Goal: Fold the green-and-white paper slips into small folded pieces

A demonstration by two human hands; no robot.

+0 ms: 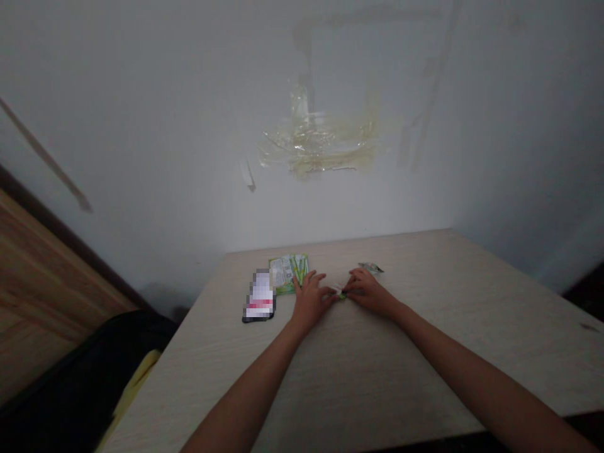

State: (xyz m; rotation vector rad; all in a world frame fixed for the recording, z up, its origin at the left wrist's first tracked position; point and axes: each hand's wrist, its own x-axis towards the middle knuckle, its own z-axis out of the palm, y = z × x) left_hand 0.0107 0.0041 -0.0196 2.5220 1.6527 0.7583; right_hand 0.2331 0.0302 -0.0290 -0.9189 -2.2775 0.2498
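Observation:
A small white-and-green piece (340,292), too small to make out clearly, lies low over the table between my two hands. My left hand (312,302) pinches its left side, the other fingers spread out toward the green printed packets (289,267). From the other side my right hand (372,294) has its fingertips closed on the piece, partly hiding it. Just beyond the right hand's knuckles lies a small silvery-green packet (372,267). A phone (260,299) with a blurred screen rests left of my left hand, against the green packets.
The pale wooden table (358,371) meets a grey wall (189,126) bearing peeling clear tape (321,145). At the left, below the table edge, are a dark bag-like shape (94,358), yellow cloth (136,377) and a wooden panel (42,270).

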